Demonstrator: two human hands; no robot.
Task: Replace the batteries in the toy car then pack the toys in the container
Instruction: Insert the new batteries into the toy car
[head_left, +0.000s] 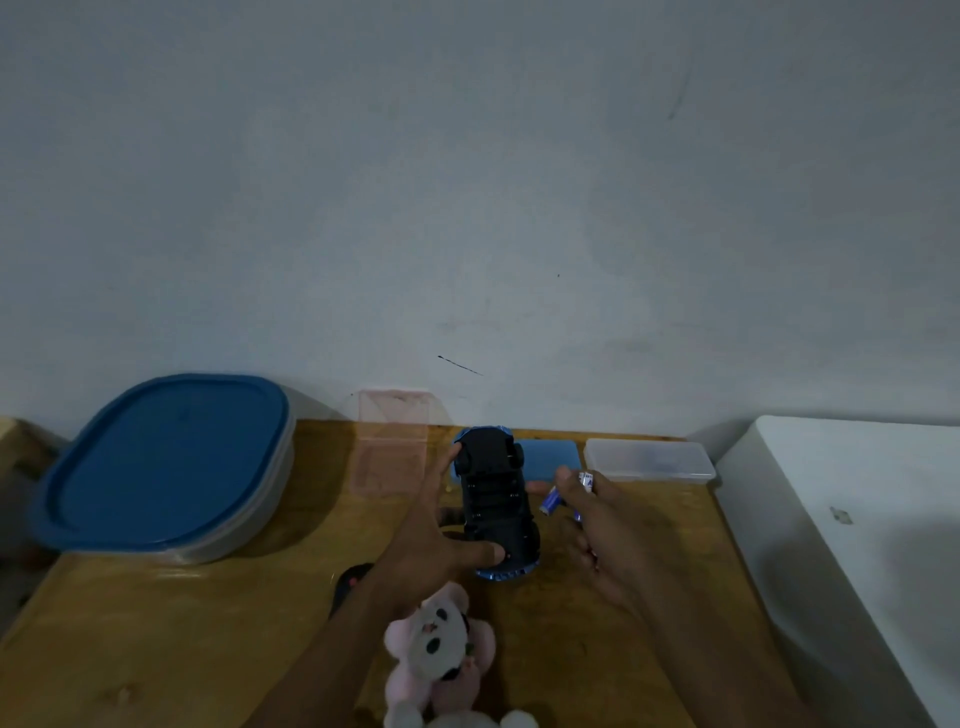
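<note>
Gripping upturned toy car over table in left hand, long axis running away from body; pinching batteries in curled right hand just right of its underside, apart

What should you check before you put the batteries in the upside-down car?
1. The toy car is belly-up: ok.
2. The left hand grips the car steady: ok.
3. The batteries are ready in the right hand, beside the car: ok.
4. Old ones already out of the car: cannot tell, too dark.
5. Plus and minus ends facing the right way: cannot tell.
6. The container is open for packing: not ok, its blue lid is on.
</note>
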